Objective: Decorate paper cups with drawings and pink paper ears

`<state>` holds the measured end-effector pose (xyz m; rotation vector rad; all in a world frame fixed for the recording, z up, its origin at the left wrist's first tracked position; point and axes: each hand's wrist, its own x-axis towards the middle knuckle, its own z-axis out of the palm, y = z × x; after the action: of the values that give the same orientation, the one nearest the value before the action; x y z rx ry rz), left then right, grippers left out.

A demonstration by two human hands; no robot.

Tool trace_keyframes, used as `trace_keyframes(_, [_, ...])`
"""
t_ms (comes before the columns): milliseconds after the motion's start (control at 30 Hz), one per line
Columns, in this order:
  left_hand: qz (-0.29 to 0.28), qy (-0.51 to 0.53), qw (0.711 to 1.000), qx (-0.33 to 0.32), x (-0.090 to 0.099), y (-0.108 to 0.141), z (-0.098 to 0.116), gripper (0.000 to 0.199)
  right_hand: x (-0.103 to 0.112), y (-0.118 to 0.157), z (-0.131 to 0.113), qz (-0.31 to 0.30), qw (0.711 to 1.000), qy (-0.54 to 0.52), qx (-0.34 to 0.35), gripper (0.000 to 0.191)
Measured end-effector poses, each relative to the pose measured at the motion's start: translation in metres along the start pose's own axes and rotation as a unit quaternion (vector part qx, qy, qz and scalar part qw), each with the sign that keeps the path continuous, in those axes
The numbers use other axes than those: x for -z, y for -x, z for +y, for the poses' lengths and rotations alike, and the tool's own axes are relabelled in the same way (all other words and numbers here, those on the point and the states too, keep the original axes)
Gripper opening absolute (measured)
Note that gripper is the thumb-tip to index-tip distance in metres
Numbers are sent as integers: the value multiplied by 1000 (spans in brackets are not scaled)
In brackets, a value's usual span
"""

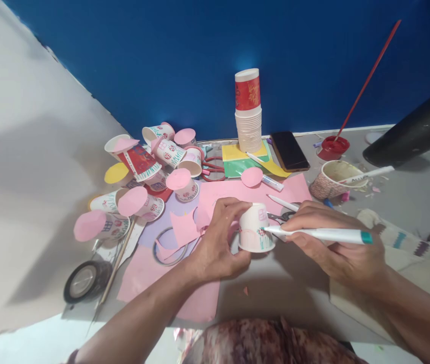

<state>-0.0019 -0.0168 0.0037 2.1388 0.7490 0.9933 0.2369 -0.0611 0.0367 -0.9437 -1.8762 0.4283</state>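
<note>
My left hand (222, 242) grips a small white paper cup (251, 235), held upside down with its rim toward me. The cup bears a pink window drawing, small red marks and green strokes. In my right hand (336, 247) is a white felt-tip pen (321, 234) with a green end, its tip at the cup's drawn side. Behind my right fingers, another white pen (281, 202) and dark-handled scissors (285, 216) lie partly hidden. Pink paper (184, 293) spreads beneath and to the left of my left hand.
Several decorated cups with pink paper discs (135, 201) crowd the left. A tall cup stack (248, 126) stands at the back beside a phone (290, 150). Rolls of tape (83, 282), a patterned cup (329, 182), a red pot with a stick (333, 148) and cloth (408, 283) surround the work.
</note>
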Motion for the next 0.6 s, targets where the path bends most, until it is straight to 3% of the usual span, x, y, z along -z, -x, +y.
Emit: trace_keyframes(600, [-9, 6, 1000, 6, 2, 0, -1, 74, 0, 0, -3, 7, 1000, 8, -12, 13])
